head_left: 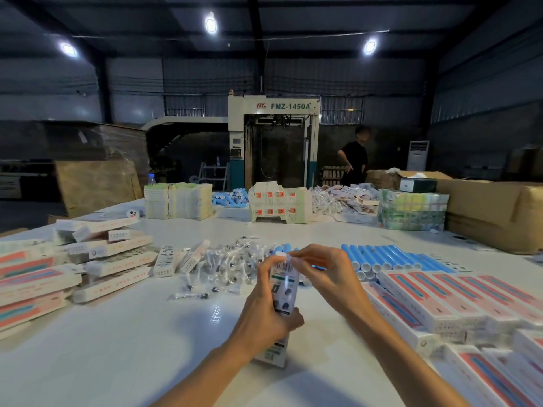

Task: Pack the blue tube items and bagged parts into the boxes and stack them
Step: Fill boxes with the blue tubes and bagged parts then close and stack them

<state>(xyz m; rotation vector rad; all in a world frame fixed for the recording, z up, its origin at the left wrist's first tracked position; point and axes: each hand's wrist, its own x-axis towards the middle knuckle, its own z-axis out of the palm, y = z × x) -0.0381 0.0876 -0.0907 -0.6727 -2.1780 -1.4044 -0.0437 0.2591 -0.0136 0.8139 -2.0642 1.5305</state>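
I hold a long white box (282, 289) upright above the white table (132, 333). My left hand (269, 306) grips the box round its middle. At the box's top end, my right hand (320, 268) pinches the flap with its fingertips. Just behind my hands lies a heap of small clear bagged parts (226, 259). Blue tubes (390, 257) lie side by side to the right of it. Filled boxes are piled at the left (88, 265) and laid in rows at the right (446, 301).
Bundles of flat box blanks (177, 199), (279, 204), more blue tubes (230, 198), loose bags (338, 198) and a wrapped pack (411, 210) line the table's far edge. Large cardboard cartons (493, 210) stand at the right. A person (354, 160) stands by a big machine (273, 139).
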